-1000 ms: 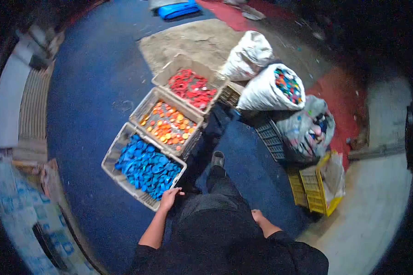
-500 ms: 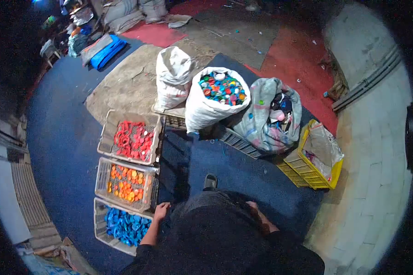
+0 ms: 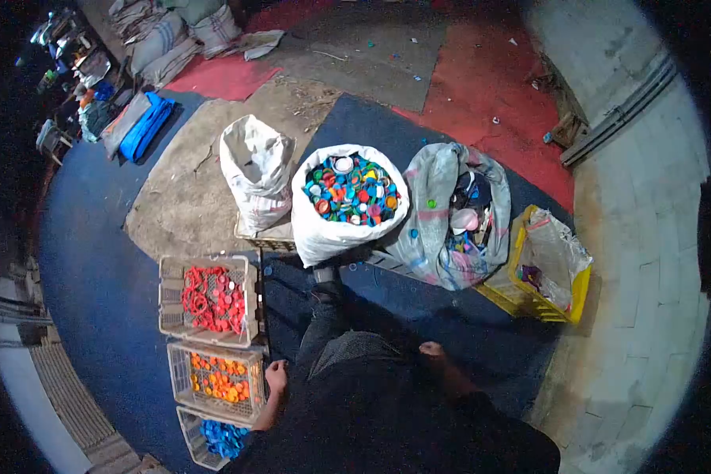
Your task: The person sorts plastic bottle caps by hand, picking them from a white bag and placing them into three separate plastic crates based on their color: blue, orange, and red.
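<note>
My left hand (image 3: 276, 376) hangs beside the crate of orange caps (image 3: 258, 395), near its right side, with loose fingers and nothing visible in them. My right hand (image 3: 431, 349) is held in front of my body on the right, fingers curled in, with no object showing. Ahead of me stands a white sack full of mixed coloured bottle caps (image 3: 354, 189). To its left is a white sack with an open top (image 3: 253, 178). A grey sack (image 3: 428, 229) on the right holds dark and pink mixed items.
On the left stand a crate of red caps and rings (image 3: 251, 304) and a crate of blue pieces (image 3: 188, 434). A yellow crate (image 3: 581, 296) with plastic sheeting is by the right wall (image 3: 648, 261). A folded blue tarp (image 3: 146, 130) lies farther back.
I have moved forward; the sacks appear nearer and lower in view, and the left crates have shifted down. One foot is now stretched out near the middle sack. Both hands still hold nothing visible.
</note>
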Available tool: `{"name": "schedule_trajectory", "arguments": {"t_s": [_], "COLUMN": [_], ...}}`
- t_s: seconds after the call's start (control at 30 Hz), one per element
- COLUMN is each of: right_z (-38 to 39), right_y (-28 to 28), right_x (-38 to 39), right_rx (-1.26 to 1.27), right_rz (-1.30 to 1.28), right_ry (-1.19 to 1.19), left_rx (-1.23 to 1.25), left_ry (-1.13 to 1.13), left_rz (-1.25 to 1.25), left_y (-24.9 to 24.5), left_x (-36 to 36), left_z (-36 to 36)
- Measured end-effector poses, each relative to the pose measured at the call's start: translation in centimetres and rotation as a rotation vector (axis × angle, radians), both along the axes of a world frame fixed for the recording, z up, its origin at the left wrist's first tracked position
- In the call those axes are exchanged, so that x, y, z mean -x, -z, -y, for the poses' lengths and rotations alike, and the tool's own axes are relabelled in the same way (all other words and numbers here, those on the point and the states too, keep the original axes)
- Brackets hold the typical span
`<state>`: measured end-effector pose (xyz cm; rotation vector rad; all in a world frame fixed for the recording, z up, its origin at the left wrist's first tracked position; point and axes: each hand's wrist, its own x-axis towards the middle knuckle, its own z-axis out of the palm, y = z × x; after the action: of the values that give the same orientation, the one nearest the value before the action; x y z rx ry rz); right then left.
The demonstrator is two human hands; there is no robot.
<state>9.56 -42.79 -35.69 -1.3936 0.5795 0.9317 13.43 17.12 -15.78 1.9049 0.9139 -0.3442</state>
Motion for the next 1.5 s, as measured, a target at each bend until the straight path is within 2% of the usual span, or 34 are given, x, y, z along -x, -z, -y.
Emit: {"name": "schedule_trajectory", "arguments": {"t_s": [0.1, 0.13, 0.23, 0.27, 0.3, 0.33, 0.37, 0.4, 0.43, 0.47, 0.5, 0.57, 0.63, 0.7, 0.73, 0.77, 0.8, 0.9, 1.07, 1.17, 1.2, 1.3, 1.33, 1.43, 1.47, 1.5], "right_z": [-4.2, -5.5, -7.0, -7.3, -8.3, -9.2, -11.5, -14.1, -16.1, -18.4, -20.4, -23.8, -26.9, -29.7, -30.7, -31.4, -31.5, -30.4, -28.0, -26.7, -26.2, -24.7, -24.3, -23.4, -23.5, -23.1], "right_y": [-4.1, -6.0, -8.0, -8.0, -9.1, -9.7, -11.4, -13.6, -17.6, -21.2, -25.0, -25.2, -26.9, -27.4, -26.8, -26.8, -27.0, -25.2, -24.6, -24.8, -24.9, -26.3, -26.6, -27.4, -28.5, -27.8], "right_x": [-2.1, -3.5, -7.3, -8.8, -11.4, -14.4, -18.8, -23.5, -28.4, -32.6, -36.4, -42.9, -48.5, -52.9, -54.5, -55.9, -56.7, -58.3, -57.4, -55.9, -55.8, -55.9, -56.0, -56.1, -56.0, -55.9], "right_rx": [0.196, 0.238, 0.359, 0.416, 0.535, 0.679, 0.857, 1.022, 1.031, 0.894, 0.922, 0.999, 0.812, 0.766, 0.798, 0.826, 0.817, 0.929, 0.902, 0.951, 0.975, 0.879, 0.897, 0.7, 0.567, 0.492], "right_rz": [0.055, 0.083, 0.29, 0.383, 0.469, 0.56, 0.551, 0.528, 0.838, 0.881, 0.813, 1.059, 1.072, 1.044, 1.137, 1.231, 1.173, 1.11, 1.134, 1.243, 1.192, 1.044, 1.121, 1.009, 0.884, 0.867], "right_ry": [-0.107, -0.135, -0.194, -0.203, -0.16, -0.099, 0.012, 0.135, 0.235, 0.35, 0.262, 0.212, 0.061, -0.163, -0.28, -0.396, -0.539, -0.776, -0.865, -0.765, -0.808, -0.656, -0.569, -0.338, -0.158, -0.101], "left_rx": [-0.015, 0.006, 0.097, 0.104, 0.111, 0.118, 0.127, 0.021, -0.088, -0.062, -0.035, -0.089, -0.164, -0.243, -0.264, -0.288, -0.291, -0.238, -0.205, -0.181, -0.175, -0.169, -0.169, -0.114, -0.099, -0.084], "left_ry": [0.046, 0.089, 0.177, 0.254, 0.333, 0.415, 0.497, 0.658, 0.815, 0.882, 0.95, 1.052, 1.115, 1.206, 1.232, 1.259, 1.303, 1.327, 1.309, 1.295, 1.29, 1.283, 1.286, 1.256, 1.25, 1.242], "left_rz": [0.238, 0.249, 0.258, 0.363, 0.472, 0.469, 0.462, 0.596, 0.724, 0.698, 0.675, 0.622, 0.609, 0.602, 0.581, 0.56, 0.524, 0.435, 0.406, 0.434, 0.429, 0.426, 0.428, 0.388, 0.393, 0.397], "left_y": [-0.6, 0.4, -0.6, -1.1, -1.3, -2.1, -3.2, -4.1, -5.1, -6.0, -6.8, -7.4, -5.6, -4.7, -4.5, -4.5, -4.6, -5.1, -5.0, -4.5, -4.3, -3.6, -3.6, -3.5, -3.4, -3.4], "left_x": [-10.5, -14.3, -26.0, -29.6, -33.2, -36.5, -39.4, -41.8, -43.6, -44.9, -45.8, -46.9, -46.5, -46.1, -45.8, -45.7, -45.9, -46.4, -46.7, -46.7, -46.7, -46.6, -46.6, -46.7, -46.8, -46.9], "left_z": [-0.3, -0.7, -0.1, 0.6, 1.3, 2.3, 3.5, 4.8, 5.9, 7.1, 8.1, 9.3, 9.5, 9.1, 8.9, 8.7, 8.4, 7.9, 8.2, 8.0, 8.0, 8.1, 8.0, 8.0, 8.1, 8.2]}}
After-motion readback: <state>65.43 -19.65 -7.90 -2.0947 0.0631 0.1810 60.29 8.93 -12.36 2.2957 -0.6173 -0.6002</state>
